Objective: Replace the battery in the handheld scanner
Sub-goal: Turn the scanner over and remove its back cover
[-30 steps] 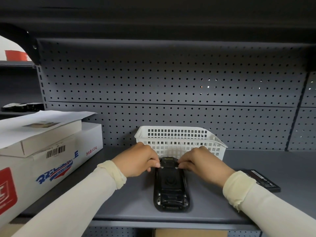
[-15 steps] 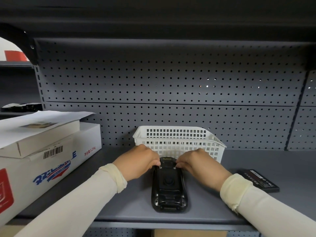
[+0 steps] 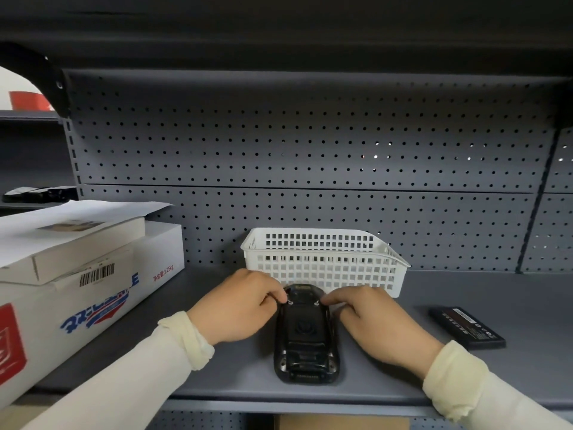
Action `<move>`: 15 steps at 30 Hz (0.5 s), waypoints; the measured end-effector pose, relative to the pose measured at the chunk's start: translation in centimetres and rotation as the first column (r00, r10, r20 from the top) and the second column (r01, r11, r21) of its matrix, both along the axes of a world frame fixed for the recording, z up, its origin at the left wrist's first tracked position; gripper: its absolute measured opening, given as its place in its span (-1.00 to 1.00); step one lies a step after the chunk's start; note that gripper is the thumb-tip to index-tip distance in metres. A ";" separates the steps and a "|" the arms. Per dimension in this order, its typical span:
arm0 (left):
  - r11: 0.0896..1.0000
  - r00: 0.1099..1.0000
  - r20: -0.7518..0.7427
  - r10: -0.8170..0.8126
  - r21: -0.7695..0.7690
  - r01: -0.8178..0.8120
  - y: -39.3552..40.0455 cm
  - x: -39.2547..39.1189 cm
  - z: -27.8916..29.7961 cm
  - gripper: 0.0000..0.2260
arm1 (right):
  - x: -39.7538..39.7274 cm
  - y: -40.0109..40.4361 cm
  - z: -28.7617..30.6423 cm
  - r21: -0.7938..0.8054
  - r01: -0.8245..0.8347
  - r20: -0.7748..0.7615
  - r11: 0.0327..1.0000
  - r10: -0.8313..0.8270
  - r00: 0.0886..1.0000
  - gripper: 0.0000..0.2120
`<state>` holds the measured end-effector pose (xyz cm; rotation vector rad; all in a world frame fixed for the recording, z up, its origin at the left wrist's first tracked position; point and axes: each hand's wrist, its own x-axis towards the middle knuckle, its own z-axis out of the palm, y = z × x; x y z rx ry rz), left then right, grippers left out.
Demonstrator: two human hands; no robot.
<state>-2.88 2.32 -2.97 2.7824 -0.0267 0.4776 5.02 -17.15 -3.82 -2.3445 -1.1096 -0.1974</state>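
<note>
The black handheld scanner (image 3: 305, 335) lies face down on the grey shelf (image 3: 434, 373), its back cover toward me. My left hand (image 3: 238, 308) sits at its upper left, fingers curled, fingertips pinching the small latch at the scanner's top left corner. My right hand (image 3: 375, 321) mirrors it on the upper right, fingertips curled on the latch at the top right corner. A loose black battery (image 3: 466, 327) lies flat on the shelf to the right of my right hand.
A white perforated plastic basket (image 3: 324, 259) stands just behind the scanner against the pegboard wall (image 3: 310, 156). White cardboard boxes (image 3: 77, 274) with a paper sheet on top fill the shelf's left side. The shelf's front edge runs just below the scanner.
Both hands stay at the scanner's top corners with only slight finger shifts. The scanner has not visibly moved.
</note>
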 end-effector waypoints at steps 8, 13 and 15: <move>0.998 0.997 -0.072 0.041 -0.040 -0.044 -0.8 -0.4 0.1 -0.68 | -0.7 0.8 0.0 -0.001 0.026 -0.064 1.000 -0.026 0.998 -0.56; 0.990 0.991 -0.125 0.043 -0.124 -0.059 -1.0 -0.2 -0.1 -0.70 | -1.0 0.8 0.3 0.058 0.046 -0.147 0.997 -0.037 0.988 -0.59; 0.980 0.987 -0.152 0.042 -0.185 -0.071 -0.9 -0.1 -0.3 -0.70 | -1.0 0.8 0.3 0.089 0.056 -0.189 0.994 -0.038 0.981 -0.58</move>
